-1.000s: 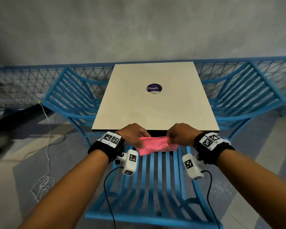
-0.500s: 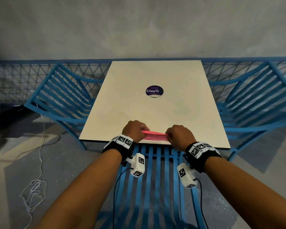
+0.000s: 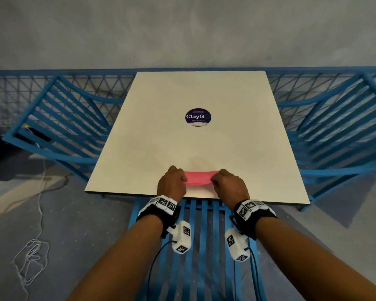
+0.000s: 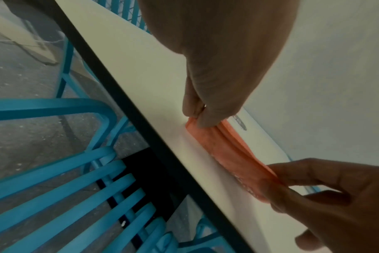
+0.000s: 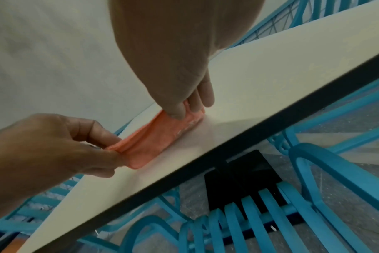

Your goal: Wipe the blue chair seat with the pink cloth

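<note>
The pink cloth [image 3: 197, 178] is folded into a narrow strip and stretched between my two hands, just over the near edge of the cream table [image 3: 195, 144]. My left hand [image 3: 171, 181] pinches its left end [image 4: 197, 126]. My right hand [image 3: 230, 183] pinches the right end [image 5: 190, 114]. The cloth [image 4: 225, 149] lies low over the tabletop; whether it touches I cannot tell. The blue slatted chair seat [image 3: 201, 246] is below my wrists, half tucked under the table, and shows in both wrist views [image 4: 61, 202] [image 5: 255, 220].
Two more blue slatted chairs flank the table, one at the left [image 3: 59, 124] and one at the right [image 3: 336, 131]. A round purple sticker [image 3: 197, 116] marks the table's middle. A blue mesh fence [image 3: 17, 94] runs along the wall. A white cord [image 3: 32, 253] lies on the floor at left.
Both hands have carried the cloth up from over the chair seat and forward onto the table's near edge. The cloth is now pulled into a flatter, tighter strip.
</note>
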Available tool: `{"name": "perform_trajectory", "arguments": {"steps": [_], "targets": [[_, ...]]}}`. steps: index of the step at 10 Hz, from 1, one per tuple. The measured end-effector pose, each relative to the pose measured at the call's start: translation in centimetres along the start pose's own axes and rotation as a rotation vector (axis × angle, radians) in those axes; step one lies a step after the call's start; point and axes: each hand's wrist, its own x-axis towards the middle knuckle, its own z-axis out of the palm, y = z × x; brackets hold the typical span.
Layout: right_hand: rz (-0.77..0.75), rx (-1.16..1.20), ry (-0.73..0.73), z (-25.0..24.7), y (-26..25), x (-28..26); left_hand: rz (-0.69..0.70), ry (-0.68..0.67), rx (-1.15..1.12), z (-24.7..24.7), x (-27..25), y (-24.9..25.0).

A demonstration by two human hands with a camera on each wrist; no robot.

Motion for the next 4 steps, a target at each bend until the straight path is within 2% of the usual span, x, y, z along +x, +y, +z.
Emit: {"name": "perform_trajectory", "arguments": {"steps": [2, 4], "targets": [[-0.036, -0.038, -0.112, 0.8, 0.3, -1.9, 0.023, -0.141, 0.034, 2.0, -1.9, -2.5], [-0.033, -0.004, -0.060, -1.5, -0.9, -2.8, 0.010, -0.104, 0.087, -0.2, -2.2, -2.2]]}}
